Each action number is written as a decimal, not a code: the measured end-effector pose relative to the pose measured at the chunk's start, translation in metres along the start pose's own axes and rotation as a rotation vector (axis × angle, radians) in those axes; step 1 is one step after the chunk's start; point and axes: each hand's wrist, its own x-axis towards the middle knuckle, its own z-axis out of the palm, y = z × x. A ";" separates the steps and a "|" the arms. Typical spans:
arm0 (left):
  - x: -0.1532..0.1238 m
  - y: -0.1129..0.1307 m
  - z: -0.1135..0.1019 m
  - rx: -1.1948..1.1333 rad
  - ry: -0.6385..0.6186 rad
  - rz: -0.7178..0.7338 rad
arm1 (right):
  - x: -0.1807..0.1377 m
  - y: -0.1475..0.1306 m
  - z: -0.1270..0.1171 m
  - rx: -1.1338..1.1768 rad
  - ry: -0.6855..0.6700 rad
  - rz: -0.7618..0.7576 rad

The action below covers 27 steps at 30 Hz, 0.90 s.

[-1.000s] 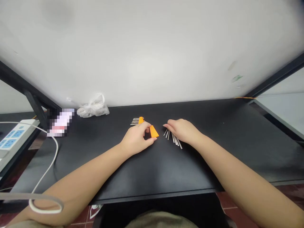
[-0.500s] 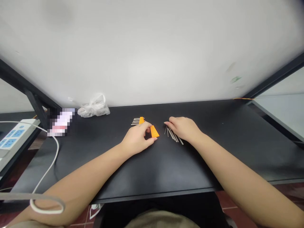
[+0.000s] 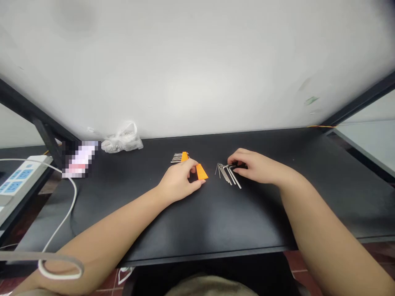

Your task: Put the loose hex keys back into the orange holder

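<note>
Two hands on my feed right now, both out near the middle of the black table (image 3: 216, 222). Left hand (image 3: 179, 183) is curled around a little orange holder (image 3: 202, 172), thumb and fingers pinching it with the wedge end poking out to the right, resting down on the table. Right hand (image 3: 259, 168) sits just beside it with fingers bent down onto the short ends of a bunch of loose hex keys (image 3: 231, 176), which lie fanned on the table between the two hands. Honestly can't tell if that hand is actually pinching them or just pressing on them. Behind the left hand there's a second orange holder (image 3: 182, 156) with keys sticking out to the left. Crumpled plastic bag (image 3: 121, 142) back by the wall, power strip (image 3: 14, 183) and white cable (image 3: 66, 205) off to the left.
</note>
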 end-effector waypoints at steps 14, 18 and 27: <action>0.001 -0.001 0.001 -0.010 -0.010 0.000 | 0.000 -0.003 0.001 -0.077 -0.066 0.063; 0.001 -0.001 0.001 -0.017 -0.016 -0.001 | -0.001 -0.008 0.001 -0.082 -0.068 0.049; 0.002 0.002 0.000 -0.011 -0.015 0.002 | 0.004 -0.015 0.012 0.013 0.016 -0.110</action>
